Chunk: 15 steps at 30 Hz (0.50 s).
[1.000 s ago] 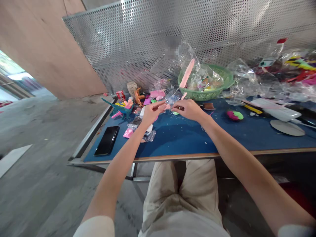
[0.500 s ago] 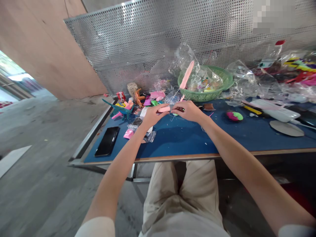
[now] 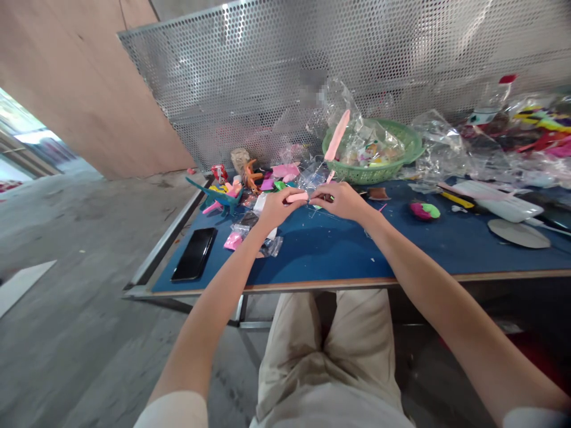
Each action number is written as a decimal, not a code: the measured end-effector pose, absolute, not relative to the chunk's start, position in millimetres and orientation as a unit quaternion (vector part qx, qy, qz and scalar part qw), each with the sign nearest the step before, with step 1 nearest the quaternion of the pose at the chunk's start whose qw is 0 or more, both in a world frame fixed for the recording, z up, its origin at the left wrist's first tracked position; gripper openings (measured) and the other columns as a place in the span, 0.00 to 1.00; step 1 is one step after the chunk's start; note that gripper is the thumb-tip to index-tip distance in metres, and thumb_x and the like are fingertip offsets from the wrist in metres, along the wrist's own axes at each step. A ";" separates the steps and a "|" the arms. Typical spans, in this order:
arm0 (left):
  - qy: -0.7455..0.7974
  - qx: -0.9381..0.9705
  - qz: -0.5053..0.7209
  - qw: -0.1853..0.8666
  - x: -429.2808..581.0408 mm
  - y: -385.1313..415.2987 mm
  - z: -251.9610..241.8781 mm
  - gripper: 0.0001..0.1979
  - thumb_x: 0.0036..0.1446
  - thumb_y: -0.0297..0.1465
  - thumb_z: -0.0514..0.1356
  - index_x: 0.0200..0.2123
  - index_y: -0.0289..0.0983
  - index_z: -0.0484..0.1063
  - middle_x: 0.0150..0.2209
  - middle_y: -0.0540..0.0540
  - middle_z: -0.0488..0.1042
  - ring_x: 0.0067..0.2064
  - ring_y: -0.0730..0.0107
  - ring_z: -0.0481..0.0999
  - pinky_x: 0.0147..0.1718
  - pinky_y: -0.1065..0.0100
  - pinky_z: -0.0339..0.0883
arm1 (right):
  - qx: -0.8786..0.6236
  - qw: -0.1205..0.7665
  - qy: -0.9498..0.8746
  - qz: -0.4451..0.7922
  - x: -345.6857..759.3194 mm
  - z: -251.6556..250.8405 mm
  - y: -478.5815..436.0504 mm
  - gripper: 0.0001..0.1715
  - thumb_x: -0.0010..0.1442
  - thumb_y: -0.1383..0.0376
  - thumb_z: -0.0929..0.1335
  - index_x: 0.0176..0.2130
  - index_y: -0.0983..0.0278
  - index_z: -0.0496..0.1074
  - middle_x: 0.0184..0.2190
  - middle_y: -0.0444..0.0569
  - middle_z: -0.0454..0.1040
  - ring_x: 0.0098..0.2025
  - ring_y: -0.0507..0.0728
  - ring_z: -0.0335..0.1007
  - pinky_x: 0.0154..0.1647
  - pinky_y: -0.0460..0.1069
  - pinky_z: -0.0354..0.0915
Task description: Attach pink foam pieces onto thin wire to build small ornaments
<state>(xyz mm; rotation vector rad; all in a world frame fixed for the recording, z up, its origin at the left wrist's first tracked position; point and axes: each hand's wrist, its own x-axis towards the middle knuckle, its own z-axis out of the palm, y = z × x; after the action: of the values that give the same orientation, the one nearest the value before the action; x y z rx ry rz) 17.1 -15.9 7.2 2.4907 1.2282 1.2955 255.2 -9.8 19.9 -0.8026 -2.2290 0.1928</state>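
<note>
Over the blue tabletop [image 3: 321, 255], my left hand [image 3: 277, 207] is closed around a short pink roll, perhaps modelling clay [image 3: 298, 197]. My right hand [image 3: 338, 200] is pinched at the roll's right end; whatever lies between its fingertips is too small to make out. Just behind the hands, a long flat pink strip [image 3: 338, 137] stands tilted in front of the green basket [image 3: 370, 173]. Small scraps, green and pink pieces and clear wrap lie around the fingers.
At the left lie a black phone [image 3: 194, 254], a teal toy figure [image 3: 225, 199] and an orange figure [image 3: 252, 175]. To the right are a pink-and-green lump [image 3: 424, 210], a yellow cutter [image 3: 455, 198], a grey oval [image 3: 518, 232] and a bottle [image 3: 486, 113]. Perforated metal [image 3: 267, 77] stands behind.
Both hands stay in nearly the same place with the pink roll. The view has shifted very slightly; nothing else visibly moves.
</note>
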 end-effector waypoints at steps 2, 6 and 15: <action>0.379 0.827 0.415 0.014 14.4 -13.8 6.4 0.17 0.62 0.39 0.69 0.52 0.40 0.80 0.47 0.44 0.85 0.45 0.64 0.84 0.44 0.66 0.76 | -0.328 0.374 -0.864 0.075 255.9 20.4 -10.2 0.13 0.67 0.55 0.70 0.42 0.60 0.82 0.33 0.49 0.83 0.33 0.57 0.76 0.38 0.50 0.64; 0.335 0.856 0.381 -0.096 7.2 -8.6 5.1 0.18 0.65 0.40 0.66 0.55 0.39 0.78 0.49 0.41 0.84 0.49 0.61 0.84 0.49 0.62 0.76 | -0.361 0.366 -0.856 0.060 258.2 22.2 -11.1 0.17 0.67 0.54 0.71 0.52 0.59 0.79 0.34 0.48 0.82 0.32 0.56 0.74 0.36 0.51 0.63; 0.345 0.838 0.377 -0.191 3.8 -11.1 10.9 0.18 0.68 0.45 0.62 0.52 0.41 0.80 0.47 0.43 0.85 0.48 0.59 0.84 0.47 0.61 0.76 | -0.322 0.378 -0.866 0.063 264.5 25.1 -9.2 0.24 0.67 0.53 0.72 0.58 0.60 0.73 0.37 0.49 0.80 0.31 0.54 0.70 0.37 0.51 0.65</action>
<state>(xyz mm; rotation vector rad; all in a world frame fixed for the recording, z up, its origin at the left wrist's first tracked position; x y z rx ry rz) 3.8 -11.1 10.9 3.0112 1.2378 1.3526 264.5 -9.2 25.1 -0.8233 -2.2128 0.1622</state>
